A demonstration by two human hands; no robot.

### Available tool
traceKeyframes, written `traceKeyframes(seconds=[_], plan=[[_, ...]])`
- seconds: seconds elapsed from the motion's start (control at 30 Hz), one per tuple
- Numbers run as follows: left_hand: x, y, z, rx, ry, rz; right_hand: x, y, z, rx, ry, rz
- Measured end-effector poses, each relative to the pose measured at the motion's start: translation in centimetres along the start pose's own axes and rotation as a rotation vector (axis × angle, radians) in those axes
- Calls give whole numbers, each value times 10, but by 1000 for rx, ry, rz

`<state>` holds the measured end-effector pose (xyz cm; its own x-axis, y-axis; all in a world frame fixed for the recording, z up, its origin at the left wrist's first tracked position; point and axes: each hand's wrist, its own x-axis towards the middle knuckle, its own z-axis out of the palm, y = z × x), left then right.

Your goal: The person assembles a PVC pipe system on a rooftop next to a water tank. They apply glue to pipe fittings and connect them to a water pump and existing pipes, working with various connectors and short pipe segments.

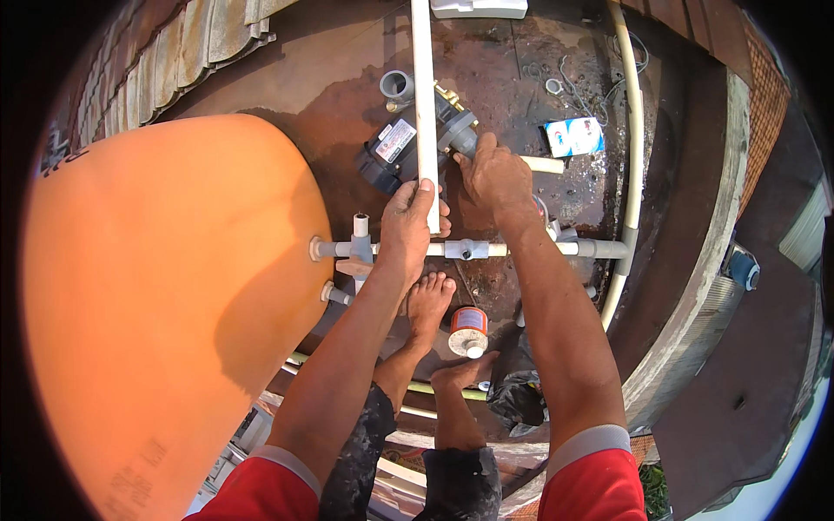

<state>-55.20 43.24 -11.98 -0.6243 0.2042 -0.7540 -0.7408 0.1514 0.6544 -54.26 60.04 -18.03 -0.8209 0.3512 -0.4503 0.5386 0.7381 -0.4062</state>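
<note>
My left hand (407,227) is closed around the lower end of a long white PVC pipe (425,95), which runs up past the top of the view. Behind that pipe sits a dark water pump (375,161) with a label and brass fittings. My right hand (497,178) is closed on a grey pipe fitting (465,141) at the pump's right side; the fingers partly hide it. Below both hands, a horizontal white pipe with a grey tee (466,250) crosses from the tank to a side pipe. A loose grey elbow-like fitting (397,85) shows beside the pump.
A large orange tank (174,286) fills the left, with a valve (359,252) at its outlet. Between my bare feet stands an orange-and-white can (469,330). A blue-and-white box (573,137), a cream pipe (637,130) and a black plastic bag (517,399) lie to the right.
</note>
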Motion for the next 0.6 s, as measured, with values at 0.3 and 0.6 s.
traceKeyframes(seconds=[0.3,0.6], plan=[[4,2,-5,34,-56,-8,-10,41,-28,658,-297,164],[7,-4,-7,88,-71,61,-16,91,-35,1116,-409,230]])
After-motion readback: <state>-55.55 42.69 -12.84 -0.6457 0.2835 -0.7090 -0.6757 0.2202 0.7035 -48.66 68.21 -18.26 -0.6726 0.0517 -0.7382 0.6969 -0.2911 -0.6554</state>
